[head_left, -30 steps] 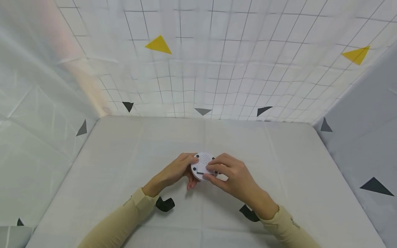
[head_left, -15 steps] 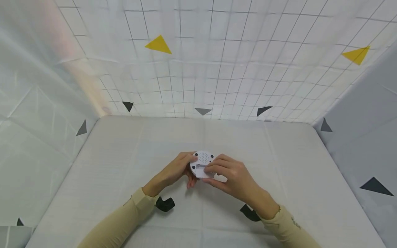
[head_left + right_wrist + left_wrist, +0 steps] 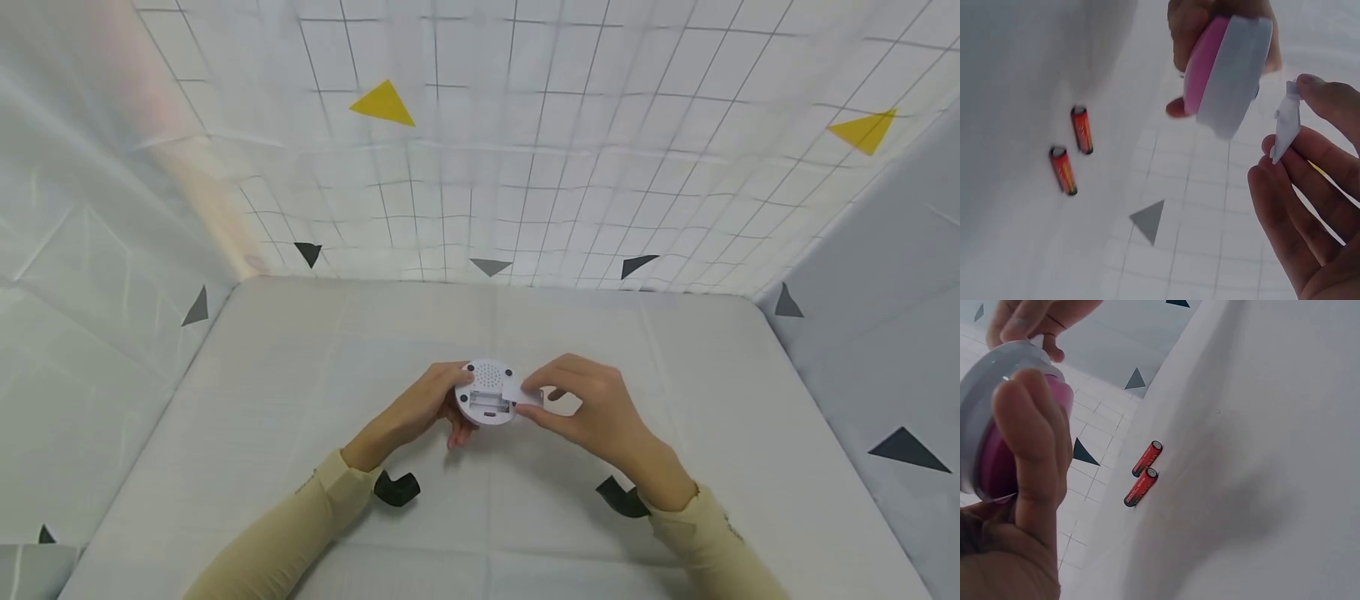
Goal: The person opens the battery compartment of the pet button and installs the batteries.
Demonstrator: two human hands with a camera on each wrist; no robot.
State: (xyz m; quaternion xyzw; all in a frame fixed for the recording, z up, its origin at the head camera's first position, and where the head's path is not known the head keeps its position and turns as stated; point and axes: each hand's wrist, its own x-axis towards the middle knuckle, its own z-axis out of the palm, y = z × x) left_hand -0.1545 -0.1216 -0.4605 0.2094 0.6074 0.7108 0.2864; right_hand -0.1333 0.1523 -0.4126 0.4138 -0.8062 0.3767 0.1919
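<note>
In the head view my left hand (image 3: pixel 422 410) grips a round white device (image 3: pixel 489 375) with speaker holes and dark rubber feet, its underside facing up. An uncovered battery compartment (image 3: pixel 487 402) shows in that underside; no battery is visible in it. My right hand (image 3: pixel 603 410) pinches a small white battery cover (image 3: pixel 528 395) between thumb and fingers at the device's right edge. In the right wrist view the cover (image 3: pixel 1287 122) is apart from the device (image 3: pixel 1233 75), whose other side is pink. Left fingers (image 3: pixel 1032 437) wrap the pink side in the left wrist view.
Two red batteries, one upper (image 3: pixel 1147 458) and one lower (image 3: pixel 1141 487), lie on the white surface in the left wrist view. Dark straps show by both wrists. A gridded white curtain (image 3: pixel 487 167) with yellow and dark triangles stands behind; sheeted walls flank the table.
The battery cover slid toward me across the device's underside and then came off it, uncovering the compartment. My right hand has moved right with it; the left hand still grips the device.
</note>
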